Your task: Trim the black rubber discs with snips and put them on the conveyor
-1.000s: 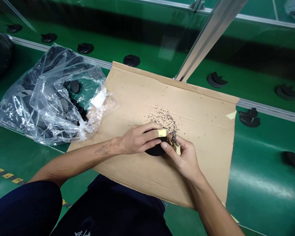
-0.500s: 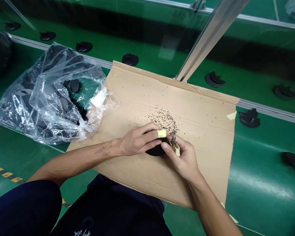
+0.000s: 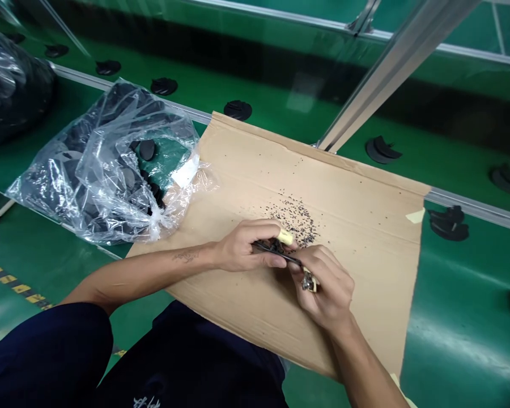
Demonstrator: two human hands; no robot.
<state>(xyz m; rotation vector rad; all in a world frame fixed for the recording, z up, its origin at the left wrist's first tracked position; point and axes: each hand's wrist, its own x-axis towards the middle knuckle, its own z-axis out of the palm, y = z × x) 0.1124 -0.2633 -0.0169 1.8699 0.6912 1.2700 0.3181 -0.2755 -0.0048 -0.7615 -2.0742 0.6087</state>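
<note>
Over the cardboard sheet (image 3: pixel 357 226), my left hand (image 3: pixel 249 246) is closed on a thin black plastic disc (image 3: pixel 287 258), which is tilted nearly edge-on. Yellow tape covers one of its fingers. My right hand (image 3: pixel 326 280) is closed at the disc's right edge. In its grip sits a small tool with a metal end and pale yellow wrapping (image 3: pixel 309 281); its exact kind is mostly hidden by the fingers. Small black plastic bits (image 3: pixel 300 218) lie scattered on the cardboard just beyond both hands.
A clear plastic bag of black parts (image 3: pixel 106 164) lies at left, with a larger filled bag (image 3: pixel 12 85) behind. Black parts (image 3: pixel 448 222) lie on the green surface at right. A metal post (image 3: pixel 378 85) rises behind the cardboard.
The disc has turned from lying nearly flat to standing nearly edge-on. My right hand has rolled over, and the tool's metal end now points toward me. The camera view has shifted left.
</note>
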